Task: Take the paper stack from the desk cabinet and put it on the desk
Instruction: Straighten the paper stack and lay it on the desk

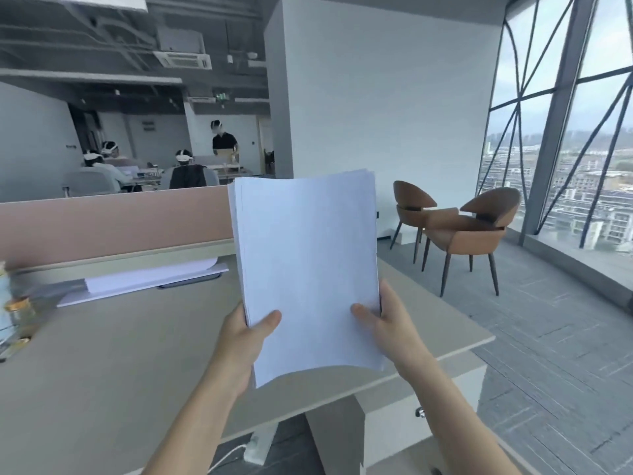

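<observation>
Your left hand grips the paper stack at its lower left edge, thumb pressed on the top sheet and fingers hidden behind. Your right hand clasps the lower right edge the same way, thumb on the face of the top sheet. Between them you hold the stack up in the air, nearly upright and tilted slightly back, its bottom edge bowed upward between your two grips. It hangs above the desk, not touching it, over the desk's right part.

At ten o'clock from the stack, more white sheets lie flat on the desk against the pink divider panel. At the far nine o'clock edge, some small containers stand blurred; you cannot tell what they are. At three o'clock, well apart from the desk, two brown chairs stand on the grey floor beside the window wall. Past the divider, at eleven o'clock, several people are at other desks.
</observation>
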